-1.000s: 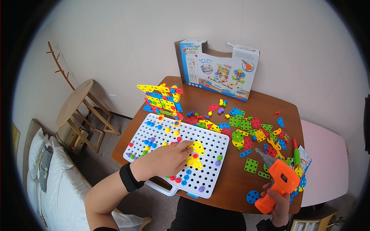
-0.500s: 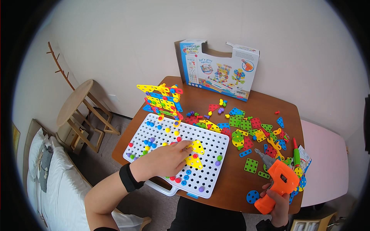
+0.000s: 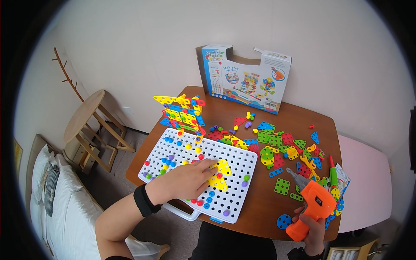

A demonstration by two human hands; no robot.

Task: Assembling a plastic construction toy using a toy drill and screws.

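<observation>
My left hand (image 3: pixel 190 178) rests over the white pegboard (image 3: pixel 236 208), fingers bent together with the tips at the left edge of a yellow triangular plate (image 3: pixel 223 167). A second yellow triangular plate (image 3: pixel 219 184) lies just below it, and a red bolt (image 3: pixel 219 176) sits where the two meet. Part of the plates and the board is hidden under the hand. At the lower right my right hand (image 3: pixel 315 234) is wrapped round the handle of an orange toy drill (image 3: pixel 318 208), its grey bit pointing up and left. Blue bolts (image 3: pixel 209 199) stand in the board near my left hand.
A built-up structure of coloured plates (image 3: pixel 182 115) stands at the board's far left corner. Loose plates (image 3: pixel 276 139) and bolts spread over the right of the brown table (image 3: pixel 260 212). A green-handled screwdriver (image 3: pixel 333 175) lies there. The toy's box (image 3: pixel 247 80) stands at the back.
</observation>
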